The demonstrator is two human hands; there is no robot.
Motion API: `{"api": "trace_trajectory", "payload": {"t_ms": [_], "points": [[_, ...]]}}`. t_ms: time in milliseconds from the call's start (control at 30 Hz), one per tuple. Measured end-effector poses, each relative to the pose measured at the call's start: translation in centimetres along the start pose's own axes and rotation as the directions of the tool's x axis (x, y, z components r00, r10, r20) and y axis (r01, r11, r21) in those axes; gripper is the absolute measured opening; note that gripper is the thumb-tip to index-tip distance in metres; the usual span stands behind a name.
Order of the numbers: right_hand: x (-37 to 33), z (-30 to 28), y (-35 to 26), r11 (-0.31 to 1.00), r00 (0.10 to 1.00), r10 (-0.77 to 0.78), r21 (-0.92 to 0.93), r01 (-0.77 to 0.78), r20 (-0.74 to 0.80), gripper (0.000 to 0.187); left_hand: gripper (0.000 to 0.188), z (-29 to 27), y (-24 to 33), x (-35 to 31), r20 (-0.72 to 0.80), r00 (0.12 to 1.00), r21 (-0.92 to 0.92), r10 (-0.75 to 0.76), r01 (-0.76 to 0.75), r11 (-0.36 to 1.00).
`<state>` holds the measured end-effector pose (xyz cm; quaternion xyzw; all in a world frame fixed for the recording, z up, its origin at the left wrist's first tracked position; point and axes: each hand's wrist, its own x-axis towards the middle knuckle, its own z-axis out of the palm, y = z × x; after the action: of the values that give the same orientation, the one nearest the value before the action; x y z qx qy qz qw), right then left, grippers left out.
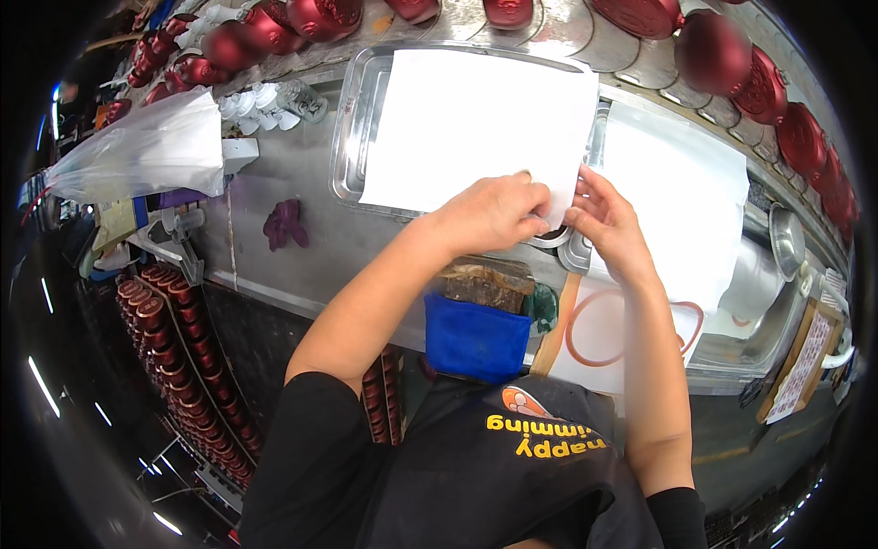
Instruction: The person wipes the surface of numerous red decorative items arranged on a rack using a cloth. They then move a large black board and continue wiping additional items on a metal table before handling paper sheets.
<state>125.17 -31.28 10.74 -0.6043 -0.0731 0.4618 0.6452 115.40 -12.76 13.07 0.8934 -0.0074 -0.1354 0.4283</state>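
Observation:
A white sheet (476, 128) lies across a shallow metal tray (347, 146), whose rim shows at the left and far sides. At the sheet's near right corner, my left hand (498, 210) is closed, with curled fingers pressed on the sheet. My right hand (605, 220) pinches the same corner between thumb and fingers, close beside the left. Another white sheet (677, 183) covers a second tray to the right. Below my hands, a dark worn block (485, 282) and a blue cloth (477, 337) sit at the bench's near edge.
Dark red embossed round pieces (715, 53) line a conveyor of metal plates (567, 37) along the far side. A plastic bag (146, 146) and a purple glove (285, 225) are at left. Stacked red pieces (160, 339) stand lower left. A reddish-brown ring (585, 343) lies at right.

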Motion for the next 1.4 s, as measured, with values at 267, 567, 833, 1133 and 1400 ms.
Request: {"api": "trace_trajectory", "payload": {"t_ms": [267, 567, 833, 1133, 1400], "points": [[7.7, -2.9, -2.2, 0.799, 0.963, -0.161, -0.602, -0.002, -0.216, 0.058, 0.018, -3.5, -2.9, 1.1, -0.187, 0.978, 0.01, -0.096, 0.1, 0.995], [12.4, -3.8, -3.2, 0.097, 0.75, -0.659, -0.982, 0.164, 0.06, 0.028, 0.02, -3.3, -3.3, 1.4, -0.233, 0.964, -0.079, -0.125, 0.109, 0.991], [12.2, -3.1, -4.2, 0.022, 0.583, -0.776, -0.913, 0.406, 0.241, 0.015, 0.017, -3.2, -4.2, 0.2, -0.245, 0.95, -0.119, -0.196, 0.171, 0.978], [4.1, -0.2, -3.5, 0.115, 0.546, -0.747, -0.737, 0.667, 0.378, 0.02, 0.056, -4.8, -6.7, 0.9, -0.663, 0.706, 0.559, 0.249, 0.245, 0.792], [-1.6, 0.0, -3.5, 0.127, 0.684, -0.54, -0.755, 0.643, 0.491, 0.017, 0.026, -6.9, -7.1, -2.1, -0.454, 0.84, 0.742, 0.298, 0.172, 0.648]]}}
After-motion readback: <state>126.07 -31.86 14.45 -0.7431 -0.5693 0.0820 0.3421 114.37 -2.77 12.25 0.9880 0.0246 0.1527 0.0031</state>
